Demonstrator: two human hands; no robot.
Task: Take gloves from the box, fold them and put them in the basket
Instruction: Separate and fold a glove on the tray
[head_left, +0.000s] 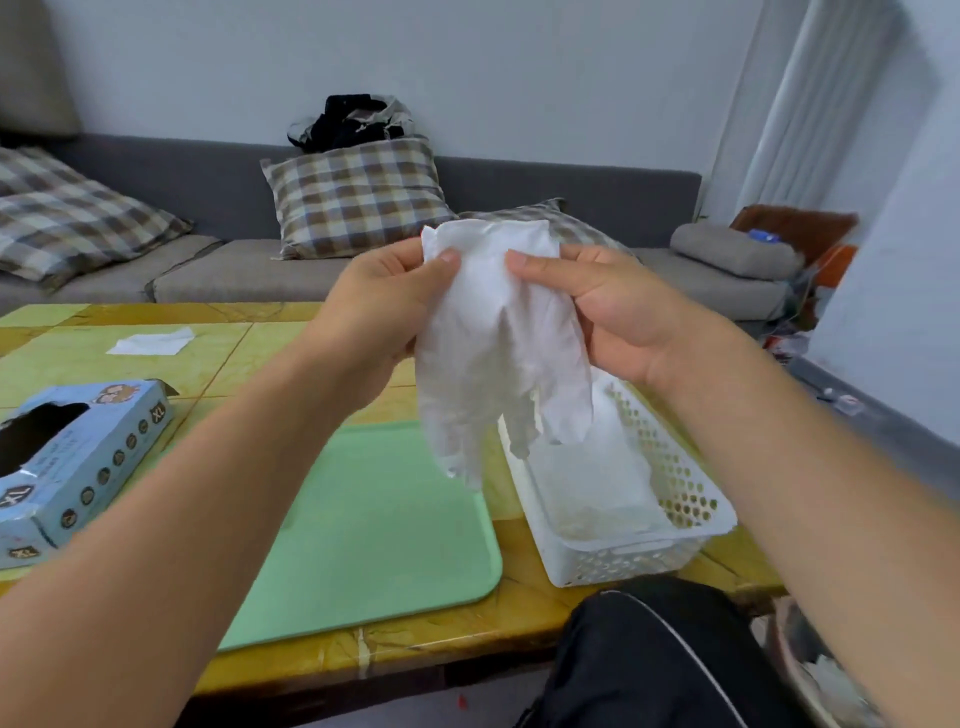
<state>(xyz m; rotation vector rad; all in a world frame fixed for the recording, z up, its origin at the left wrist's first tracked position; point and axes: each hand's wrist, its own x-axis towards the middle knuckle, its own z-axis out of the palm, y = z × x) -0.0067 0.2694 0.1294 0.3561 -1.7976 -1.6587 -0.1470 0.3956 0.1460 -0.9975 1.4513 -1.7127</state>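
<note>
We hold a white glove (498, 332) in the air above the table (218, 358), cuff up, fingers hanging down. Our left hand (384, 301) pinches the cuff on one side, our right hand (613, 306) pinches the other. The white basket (691, 493) stands at the table's right edge, the blue glove box (78, 467) at the left edge, a green mat (384, 525) between them.

One glove (498, 332), one box (78, 457), one basket (685, 483), three pillows (353, 197).
</note>
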